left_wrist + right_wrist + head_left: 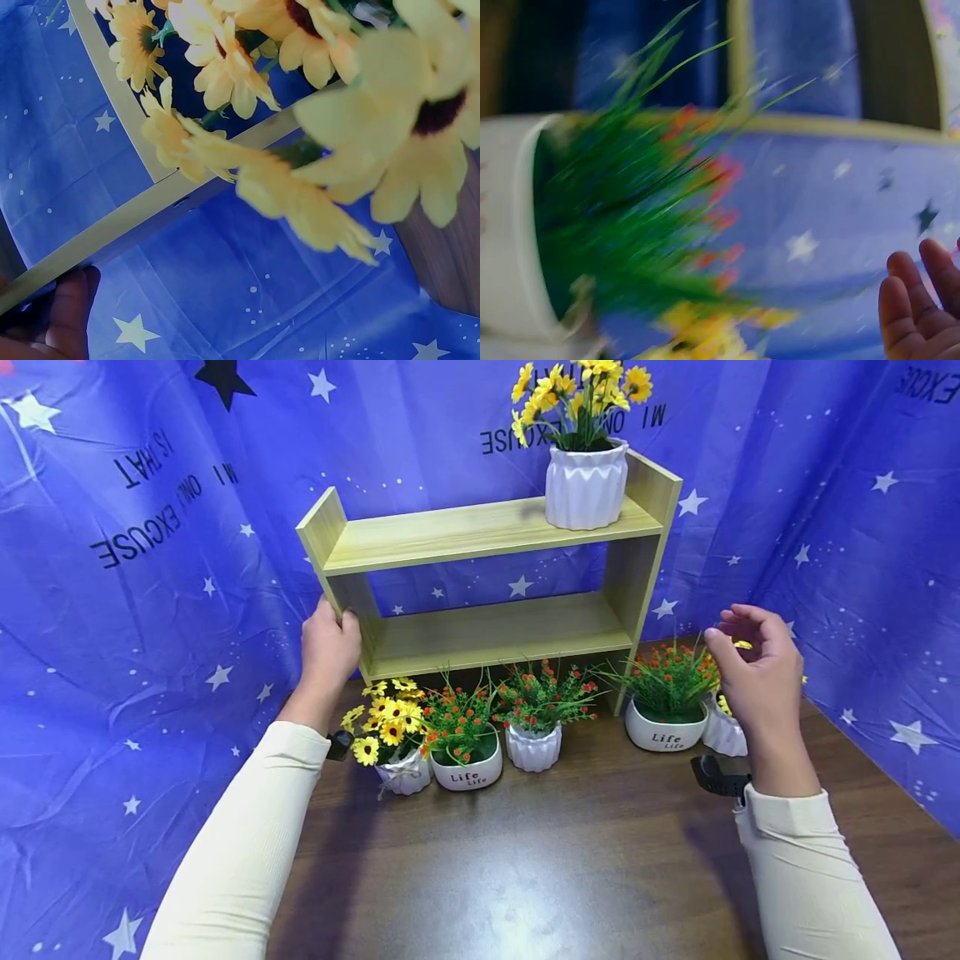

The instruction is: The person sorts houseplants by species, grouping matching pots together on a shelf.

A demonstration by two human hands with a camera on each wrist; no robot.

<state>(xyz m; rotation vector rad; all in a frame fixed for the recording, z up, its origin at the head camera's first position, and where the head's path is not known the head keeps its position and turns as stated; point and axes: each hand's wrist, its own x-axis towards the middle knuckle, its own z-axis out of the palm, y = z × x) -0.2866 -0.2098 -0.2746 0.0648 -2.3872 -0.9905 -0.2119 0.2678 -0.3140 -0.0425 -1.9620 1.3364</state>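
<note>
A light wooden two-tier shelf (pixel 495 531) stands at the back of the table. My left hand (pixel 330 642) grips the edge of its left side panel; in the left wrist view, fingers (pixel 69 311) wrap behind that board (pixel 112 225). My right hand (pixel 759 672) is raised at the right with relaxed, bent fingers and holds nothing. It partly hides a white pot of yellow flowers (pixel 723 727). Beside that pot is an oval white "Life" pot (pixel 663 727) with red-flowered greenery. A ribbed white pot (pixel 587 489) of yellow flowers sits on the top board at its right end.
Before the shelf's lower left stand a pot of yellow daisies (pixel 405 772), another oval "Life" pot (pixel 468 768) and a small ribbed pot (pixel 534 750) with red flowers. A blue star-printed cloth (pixel 187 635) hangs behind and beside the brown wooden table (pixel 465 877).
</note>
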